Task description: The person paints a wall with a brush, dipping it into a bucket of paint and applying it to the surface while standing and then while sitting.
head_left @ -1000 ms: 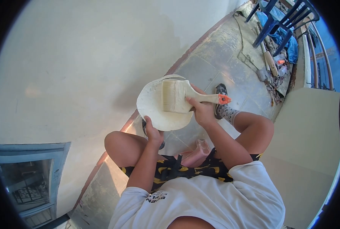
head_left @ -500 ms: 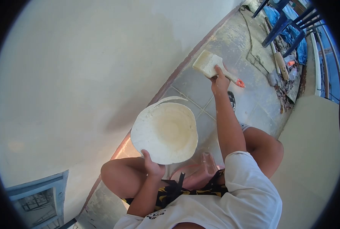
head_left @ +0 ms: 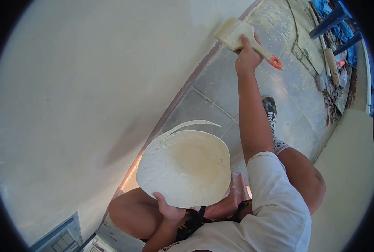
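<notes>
Right now the wide brush (head_left: 233, 32) sits high in the view. Its bristle end lies against the foot of the pale wall (head_left: 90, 84), just by the reddish skirting strip (head_left: 182, 92), w/ the orange-tipped handle angled back over the floor tiles (head_left: 220, 84). The R hand (head_left: 247, 59) is closed round the handle close to the head, one finger stretched up along the head, prob. to press the bristles flat and steer the edge. The R arm is nearly straight, reaching fwd and away from the body.

The paint-coated bowl (head_left: 187, 168) is held close in above the knees, mouth up and roughly level. That would keep the contents from tipping out and keep it handy to the brush arm. The L hand (head_left: 168, 210) grips its near rim, thumb over the edge, other fingers underneath & hidden. The L forearm is bent and tucked in.

The person crouches, one shoe (head_left: 270, 110) on the tiles. Tools (head_left: 331, 63) and blue chair legs (head_left: 336, 19) are well apart, in the far corner.
</notes>
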`<state>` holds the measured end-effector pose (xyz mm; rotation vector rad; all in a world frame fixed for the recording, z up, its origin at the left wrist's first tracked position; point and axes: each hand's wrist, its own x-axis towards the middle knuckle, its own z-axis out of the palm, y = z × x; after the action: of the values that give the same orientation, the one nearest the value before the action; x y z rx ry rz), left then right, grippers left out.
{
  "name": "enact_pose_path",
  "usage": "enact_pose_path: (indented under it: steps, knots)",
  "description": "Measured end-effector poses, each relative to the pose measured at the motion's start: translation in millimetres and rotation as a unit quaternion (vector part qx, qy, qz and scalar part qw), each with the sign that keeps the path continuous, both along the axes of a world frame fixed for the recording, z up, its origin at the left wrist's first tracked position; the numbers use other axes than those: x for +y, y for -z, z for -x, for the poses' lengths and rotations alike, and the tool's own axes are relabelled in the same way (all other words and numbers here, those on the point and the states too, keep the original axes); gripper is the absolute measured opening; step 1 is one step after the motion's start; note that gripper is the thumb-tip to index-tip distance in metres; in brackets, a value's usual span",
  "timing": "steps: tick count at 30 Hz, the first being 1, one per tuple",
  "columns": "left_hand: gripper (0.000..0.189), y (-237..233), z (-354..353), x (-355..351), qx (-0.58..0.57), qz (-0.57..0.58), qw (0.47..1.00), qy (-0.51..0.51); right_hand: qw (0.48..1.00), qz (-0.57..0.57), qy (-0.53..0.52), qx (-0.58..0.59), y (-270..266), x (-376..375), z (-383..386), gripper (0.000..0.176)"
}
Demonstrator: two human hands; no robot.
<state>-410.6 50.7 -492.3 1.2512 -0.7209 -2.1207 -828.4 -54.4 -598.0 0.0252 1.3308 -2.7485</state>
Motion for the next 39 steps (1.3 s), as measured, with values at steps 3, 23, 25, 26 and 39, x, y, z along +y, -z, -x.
enact_pose_path:
  steps: [3,23,25,26,39]
  knots:
    - [0.077,-0.1,0.3,0.9,-0.022,0.009,1.000,-0.005,0.997,-0.065,0.018,-0.033,60.2,-15.0,-1.6,0.052]
    - [0.076,2.3,5.6,0.1,-0.029,0.029,0.999,-0.005,0.991,0.129,-0.015,0.033,-131.2,-11.2,-4.6,0.033]
    - [0.075,0.7,6.1,-0.6,-0.009,0.032,0.999,0.013,0.983,0.168,-0.005,0.074,-126.5,-1.1,-6.0,0.050]
    - [0.075,1.4,5.4,0.0,-0.007,0.035,0.999,0.012,0.982,0.171,-0.006,0.076,-106.7,2.8,-8.2,0.050]
    - [0.075,5.3,-5.5,-4.5,-0.008,0.052,0.998,-0.016,0.970,0.224,-0.072,0.069,-180.2,-8.4,-8.7,0.039]
